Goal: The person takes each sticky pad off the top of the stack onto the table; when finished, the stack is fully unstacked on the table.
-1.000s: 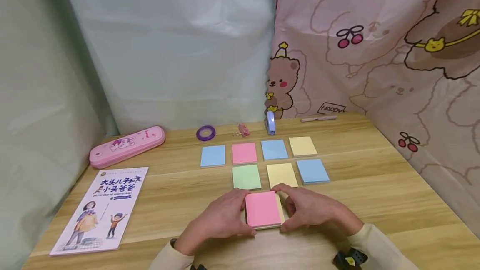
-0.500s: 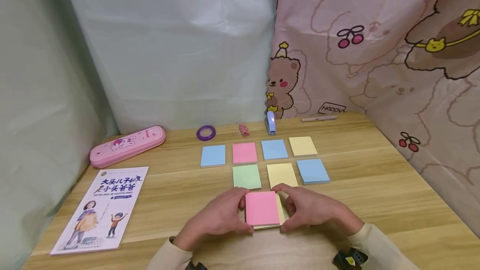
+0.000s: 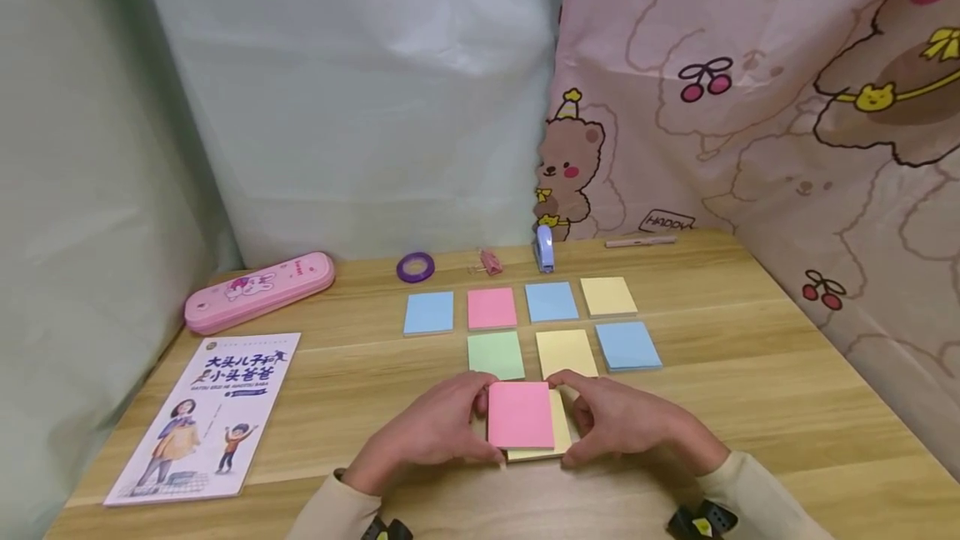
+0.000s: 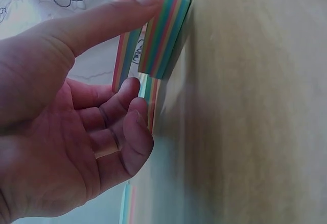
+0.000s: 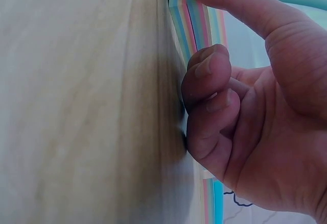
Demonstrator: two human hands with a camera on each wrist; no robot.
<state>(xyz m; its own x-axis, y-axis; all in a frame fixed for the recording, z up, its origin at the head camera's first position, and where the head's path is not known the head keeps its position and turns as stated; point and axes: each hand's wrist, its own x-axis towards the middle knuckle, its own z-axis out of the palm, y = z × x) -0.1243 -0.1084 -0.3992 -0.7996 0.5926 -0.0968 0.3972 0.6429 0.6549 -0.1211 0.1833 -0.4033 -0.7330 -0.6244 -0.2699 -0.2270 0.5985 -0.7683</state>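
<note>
In the head view, a pink-topped sticky note pad (image 3: 520, 415) lies over a yellow-topped sticky note pad (image 3: 560, 427) at the front middle of the table. My left hand (image 3: 435, 423) pinches the pink-topped pad between thumb and forefinger, offset to the left. Around the right side of the yellow-topped pad, my right hand (image 3: 626, 417) holds with thumb and forefinger. In the left wrist view, the upper pad's striped edge (image 4: 124, 60) stands slightly apart from the thicker striped pads (image 4: 166, 30) below. The other fingers of both hands are curled.
Behind the hands are two rows of pads: green (image 3: 495, 355), yellow (image 3: 567, 352), blue (image 3: 628, 346), with several more behind. Farther back lie tape (image 3: 416, 267), a binder clip (image 3: 491, 262), a stapler (image 3: 544, 250) and a pen (image 3: 641, 242). Left are a pencil case (image 3: 258, 292) and a booklet (image 3: 202, 419).
My left hand has shifted the pink-topped pad leftward, so more of the yellow-topped pad shows. My right hand has stayed in place.
</note>
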